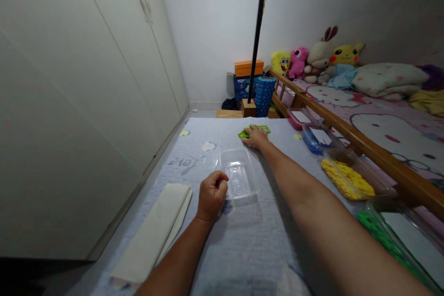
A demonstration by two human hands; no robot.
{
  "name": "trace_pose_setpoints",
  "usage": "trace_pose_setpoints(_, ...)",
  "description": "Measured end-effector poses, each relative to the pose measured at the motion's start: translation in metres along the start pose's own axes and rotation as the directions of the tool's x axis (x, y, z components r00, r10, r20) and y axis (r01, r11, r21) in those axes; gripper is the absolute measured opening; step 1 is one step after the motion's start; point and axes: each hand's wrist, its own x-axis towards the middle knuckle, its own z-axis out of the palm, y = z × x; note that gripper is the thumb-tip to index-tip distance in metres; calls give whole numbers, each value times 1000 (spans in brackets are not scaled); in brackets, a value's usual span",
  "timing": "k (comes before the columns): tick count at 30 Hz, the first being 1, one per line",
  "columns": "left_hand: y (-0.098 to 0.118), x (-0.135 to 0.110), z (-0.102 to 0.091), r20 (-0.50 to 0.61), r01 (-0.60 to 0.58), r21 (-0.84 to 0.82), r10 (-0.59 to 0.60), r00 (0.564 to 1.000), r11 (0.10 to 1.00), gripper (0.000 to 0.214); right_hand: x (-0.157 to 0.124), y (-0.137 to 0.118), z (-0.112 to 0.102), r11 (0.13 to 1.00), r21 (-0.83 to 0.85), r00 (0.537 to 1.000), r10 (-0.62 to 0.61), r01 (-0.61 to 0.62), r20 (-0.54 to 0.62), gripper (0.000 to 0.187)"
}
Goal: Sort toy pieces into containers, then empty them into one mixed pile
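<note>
A clear plastic box (250,180) with nothing in it stands on the cloth-covered table before me. My left hand (212,194) is closed at the box's near left side, overlapping its rim. The inside of the fist is hidden, so whether it grips anything does not show. Beyond the box, my right arm reaches out to a small heap of light green pieces (264,128) near the table's far edge. My right hand (255,137) lies over them, palm down with fingers apart, covering part of the heap.
A folded off-white cloth (156,231) lies at the left. Along the right edge stand boxes with red (300,119), blue (317,138), yellow (347,178) and green pieces (385,240), beside a wooden bed rail (347,129). A black pole (256,37) rises behind the table.
</note>
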Motion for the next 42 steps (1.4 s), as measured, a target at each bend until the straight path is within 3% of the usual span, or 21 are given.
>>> trace_pose_setpoints(11,-3,2,0,5,15,-26,-15,1000,1000,14,-39,23,-2,996,-6,996,-89,88,-25,59)
trace_pose_setpoints(16,-4,3,1,4,23,-16,-23,1000,1000,14,-28,26,2,990,-5,990,-138,138,-41,56)
trace_pose_setpoints(23,-1,4,0,2,48,-3,-48,999,999,15,-7,9,8,999,-18,998,-28,27,-51,49)
trace_pose_setpoints(30,-1,5,0,4,35,-11,-35,999,999,14,-5,1,8,999,-18,1000,30,-30,-10,78)
trace_pose_setpoints(34,-2,5,1,4,34,-13,-34,999,999,14,-11,3,9,1000,-4,999,9,-9,-53,66)
trace_pose_setpoints(38,-4,5,1,4,47,-15,-47,999,999,14,-15,11,8,995,-1,985,-99,100,-137,49)
trace_pose_setpoints(42,-2,5,1,8,48,-11,-48,999,999,14,-20,23,6,980,19,965,-190,196,-183,44)
